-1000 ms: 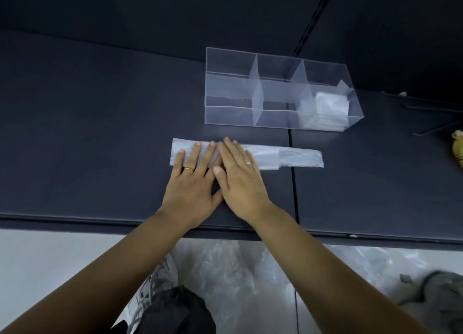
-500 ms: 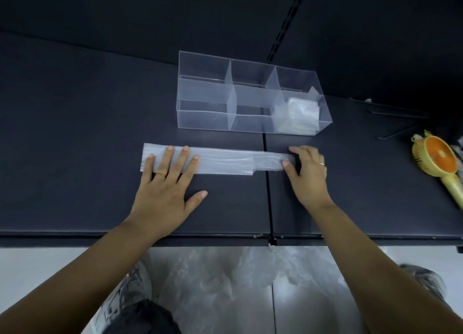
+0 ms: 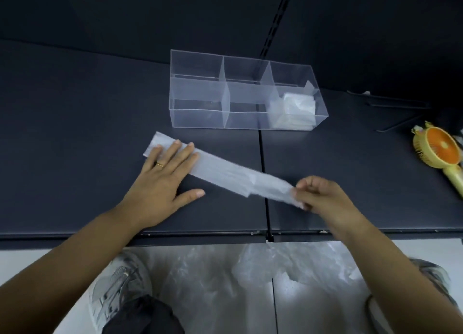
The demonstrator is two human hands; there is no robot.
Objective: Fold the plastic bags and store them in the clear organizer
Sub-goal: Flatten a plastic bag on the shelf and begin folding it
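This looks like a shop floor or stockroom fitted with retail shelving. The work surface is a dark metal shelf [image 3: 75, 113] made of two panels butted at a seam [image 3: 260, 148], with a turned-down front lip. Behind it rise matching dark back panels [image 3: 125, 15], split by a slotted upright [image 3: 275, 25] of the kind that takes shelf brackets. Black metal brackets [image 3: 390, 103] lie at the back right. Below the shelf edge is a pale tiled floor [image 3: 37, 263] strewn with loose plastic bags [image 3: 205, 271]. A clear organizer [image 3: 198, 118] with folded bags [image 3: 298, 103] in its right compartment and a yellow handheld fan [image 3: 437, 148] sit on the shelf
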